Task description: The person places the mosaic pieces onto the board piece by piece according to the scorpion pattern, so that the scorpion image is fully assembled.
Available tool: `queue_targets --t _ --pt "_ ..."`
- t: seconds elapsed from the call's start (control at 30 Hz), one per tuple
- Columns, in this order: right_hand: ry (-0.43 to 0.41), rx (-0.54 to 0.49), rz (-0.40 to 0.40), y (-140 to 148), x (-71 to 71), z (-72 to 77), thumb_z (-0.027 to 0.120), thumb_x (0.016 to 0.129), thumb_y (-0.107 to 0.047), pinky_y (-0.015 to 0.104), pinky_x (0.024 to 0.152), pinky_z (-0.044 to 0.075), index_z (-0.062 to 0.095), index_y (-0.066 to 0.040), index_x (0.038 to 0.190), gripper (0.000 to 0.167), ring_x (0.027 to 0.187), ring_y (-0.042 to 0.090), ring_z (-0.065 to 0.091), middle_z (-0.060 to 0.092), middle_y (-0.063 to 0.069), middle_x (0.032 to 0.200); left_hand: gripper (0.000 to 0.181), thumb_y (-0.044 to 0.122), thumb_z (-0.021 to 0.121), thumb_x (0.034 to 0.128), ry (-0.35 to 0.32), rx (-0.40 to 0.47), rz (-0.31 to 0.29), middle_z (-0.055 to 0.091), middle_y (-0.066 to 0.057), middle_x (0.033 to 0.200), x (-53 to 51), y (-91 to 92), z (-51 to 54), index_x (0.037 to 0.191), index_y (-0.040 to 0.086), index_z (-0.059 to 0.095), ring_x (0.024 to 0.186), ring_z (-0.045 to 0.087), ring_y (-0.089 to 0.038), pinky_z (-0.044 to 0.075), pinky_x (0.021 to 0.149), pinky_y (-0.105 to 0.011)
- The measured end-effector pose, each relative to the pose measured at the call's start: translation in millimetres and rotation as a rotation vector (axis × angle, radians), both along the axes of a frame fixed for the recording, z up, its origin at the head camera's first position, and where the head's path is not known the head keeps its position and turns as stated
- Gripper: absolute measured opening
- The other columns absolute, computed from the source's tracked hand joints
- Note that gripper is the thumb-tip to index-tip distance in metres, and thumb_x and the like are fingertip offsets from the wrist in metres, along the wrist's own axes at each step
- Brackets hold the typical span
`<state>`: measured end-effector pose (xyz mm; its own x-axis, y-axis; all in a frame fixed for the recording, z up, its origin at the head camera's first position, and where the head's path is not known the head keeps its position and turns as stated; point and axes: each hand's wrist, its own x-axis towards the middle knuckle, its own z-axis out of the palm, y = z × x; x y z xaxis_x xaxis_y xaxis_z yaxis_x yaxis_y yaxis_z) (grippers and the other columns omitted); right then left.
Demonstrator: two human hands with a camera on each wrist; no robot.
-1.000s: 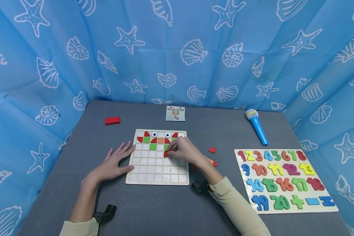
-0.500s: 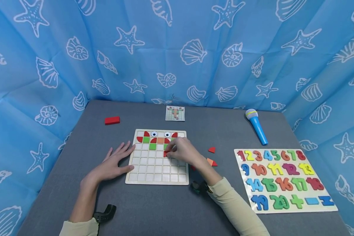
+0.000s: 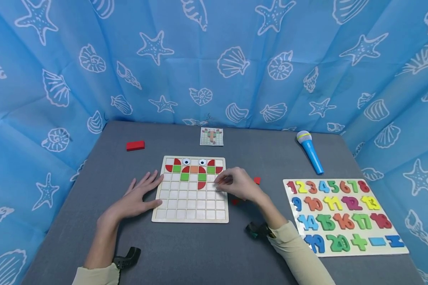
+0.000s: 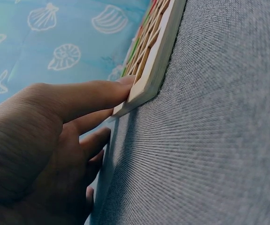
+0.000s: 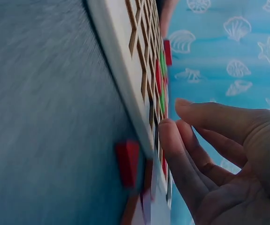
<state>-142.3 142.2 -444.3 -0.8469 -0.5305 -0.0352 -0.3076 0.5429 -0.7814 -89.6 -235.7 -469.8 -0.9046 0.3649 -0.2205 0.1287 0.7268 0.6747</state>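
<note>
A wooden grid board (image 3: 190, 219) lies flat on the table, with red quarter-circle, green square and orange pieces and two eye pieces in its upper rows. My left hand (image 3: 139, 198) rests at the board's left edge with fingers spread. In the left wrist view the thumb of that hand (image 4: 45, 126) touches the board's corner. My right hand (image 3: 238, 184) hovers at the board's right edge, its thumb and fingertips slightly apart with nothing between them, as the right wrist view shows. Left of it, a red quarter-circle piece (image 3: 201, 185) sits in a cell.
Red pieces (image 3: 234, 202) lie right of the board, partly hidden by the right arm. A pattern card (image 3: 212, 136) lies behind the board, a red block (image 3: 135, 145) at back left. A toy microphone (image 3: 310, 152) and a number puzzle (image 3: 342, 217) lie to the right.
My right hand has let go of the red quarter-circle piece, which stays in its cell, and has moved right toward the board's edge. The left hand stays still.
</note>
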Motion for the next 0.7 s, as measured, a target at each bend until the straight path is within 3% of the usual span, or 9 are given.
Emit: queue_targets --t 0.23,0.43,0.57,0.7 --pt "-0.029 0.025 -0.08 42.7 1.9 7.2 0.08 0.096 -0.006 0.019 0.077 0.06 0.081 -0.001 0.112 0.016 0.087 0.014 0.073 0.081 0.011 0.101 0.089 0.043 0.074 0.1005 -0.001 -0.002 0.006 0.017 -0.024 0.182 -0.1 -0.5 -0.2 0.172 0.014 0.031 0.17 0.003 -0.052 -0.01 0.13 -0.077" --pt "0.017 0.171 -0.164 82.6 -4.8 11.5 0.08 0.096 -0.005 0.023 0.078 0.058 0.079 0.001 0.118 0.023 0.091 0.02 0.073 0.08 0.017 0.107 0.088 0.043 0.074 0.1007 0.0 0.002 0.004 0.017 -0.023 0.182 0.1 0.0 0.4 0.172 0.014 0.031 0.17 0.003 -0.052 -0.01 0.13 -0.077" --pt "0.01 0.279 -0.166 103.0 -10.4 10.4 0.081 0.095 -0.007 0.031 0.082 0.056 0.077 0.002 0.122 0.029 0.098 0.025 0.07 0.077 0.019 0.114 0.089 0.044 0.074 0.1008 -0.003 -0.004 0.004 0.017 -0.023 0.182 -0.3 0.2 -0.7 0.172 0.015 0.03 0.17 0.003 -0.052 -0.01 0.131 -0.077" --pt "-0.006 0.322 -0.153 112.7 -14.5 7.7 0.082 0.094 -0.011 0.033 0.083 0.054 0.077 0.002 0.12 0.029 0.099 0.026 0.068 0.076 0.018 0.112 0.088 0.043 0.074 0.1007 0.0 -0.002 0.003 0.017 -0.024 0.182 -0.5 0.1 -1.5 0.172 0.014 0.031 0.169 0.003 -0.052 -0.01 0.13 -0.078"
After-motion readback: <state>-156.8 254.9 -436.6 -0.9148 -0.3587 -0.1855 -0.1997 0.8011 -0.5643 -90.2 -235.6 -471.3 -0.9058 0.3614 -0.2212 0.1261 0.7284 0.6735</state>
